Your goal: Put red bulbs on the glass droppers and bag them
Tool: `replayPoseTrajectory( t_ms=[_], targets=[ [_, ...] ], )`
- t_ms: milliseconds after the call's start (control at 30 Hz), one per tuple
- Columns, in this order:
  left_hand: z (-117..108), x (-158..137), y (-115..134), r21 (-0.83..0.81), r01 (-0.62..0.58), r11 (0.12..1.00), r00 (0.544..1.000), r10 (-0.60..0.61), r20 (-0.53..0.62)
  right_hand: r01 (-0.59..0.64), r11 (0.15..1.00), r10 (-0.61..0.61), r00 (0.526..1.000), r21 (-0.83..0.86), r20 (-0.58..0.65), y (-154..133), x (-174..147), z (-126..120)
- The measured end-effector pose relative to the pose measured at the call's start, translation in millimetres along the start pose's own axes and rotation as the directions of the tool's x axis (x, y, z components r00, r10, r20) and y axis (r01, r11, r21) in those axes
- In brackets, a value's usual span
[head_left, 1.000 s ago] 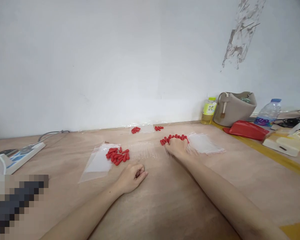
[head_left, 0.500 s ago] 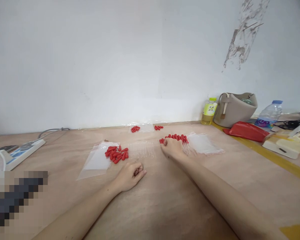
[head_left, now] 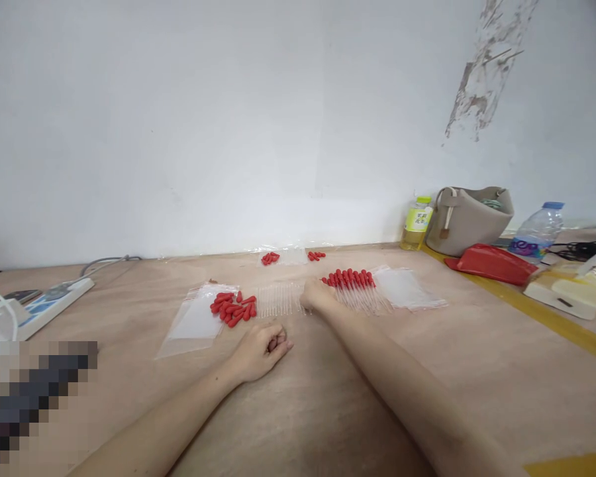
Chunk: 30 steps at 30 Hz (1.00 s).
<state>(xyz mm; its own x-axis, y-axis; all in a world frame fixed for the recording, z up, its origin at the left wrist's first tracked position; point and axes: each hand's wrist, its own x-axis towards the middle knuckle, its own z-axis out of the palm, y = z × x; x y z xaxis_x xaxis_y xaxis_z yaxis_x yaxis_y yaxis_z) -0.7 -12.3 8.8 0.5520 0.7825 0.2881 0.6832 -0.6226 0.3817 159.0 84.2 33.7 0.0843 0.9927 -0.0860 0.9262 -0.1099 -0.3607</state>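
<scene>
Clear tubes look light and slick, best pinched mid-length; your left hand lies loosely relaxed, but I can't tell whether your right hand grips one.

Down at six o'clock, the right hand hides its own fingertips and part of the clear tubes! Inside the curled left hand, can't tell. Eight o'clock, a dark shape blurs into blocks; three, the edge crops the tissue pack.
</scene>
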Motion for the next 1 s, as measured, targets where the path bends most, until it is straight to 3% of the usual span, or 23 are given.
replayPoseTrajectory(
  t_ms=[100,233,300,333,433,633,867,1000],
  targets=[
    [0,0,1,-0.002,0.008,1.000,1.000,-0.008,-0.016,0.056,0.998,-0.056,0.998,0.016,0.013,5,-9,-5],
    [-13,2,-6,0.205,0.050,0.978,0.970,0.001,-0.243,0.192,0.980,-0.187,0.977,0.043,-0.099,31,-33,-18],
    [-22,4,-16,0.361,0.118,0.925,0.938,0.015,-0.347,0.268,0.963,-0.260,0.948,0.019,-0.186,51,-49,-21],
    [-27,4,-22,0.423,0.145,0.894,0.928,0.025,-0.372,0.339,0.941,-0.333,0.906,-0.022,-0.261,62,-57,-21],
    [-34,4,-36,0.552,0.166,0.817,0.927,0.063,-0.371,0.426,0.892,-0.449,0.788,-0.152,-0.421,90,-75,-13],
    [-30,1,-40,0.677,0.150,0.720,0.946,0.095,-0.311,0.483,0.858,-0.495,0.687,-0.175,-0.532,111,-80,13],
    [-29,3,-47,0.700,0.137,0.701,0.947,0.115,-0.300,0.546,0.825,-0.526,0.644,-0.148,-0.555,108,-78,18],
    [-31,1,-40,0.619,0.129,0.775,0.915,0.149,-0.376,0.549,0.824,-0.525,0.645,-0.140,-0.555,109,-78,17]
  ],
)
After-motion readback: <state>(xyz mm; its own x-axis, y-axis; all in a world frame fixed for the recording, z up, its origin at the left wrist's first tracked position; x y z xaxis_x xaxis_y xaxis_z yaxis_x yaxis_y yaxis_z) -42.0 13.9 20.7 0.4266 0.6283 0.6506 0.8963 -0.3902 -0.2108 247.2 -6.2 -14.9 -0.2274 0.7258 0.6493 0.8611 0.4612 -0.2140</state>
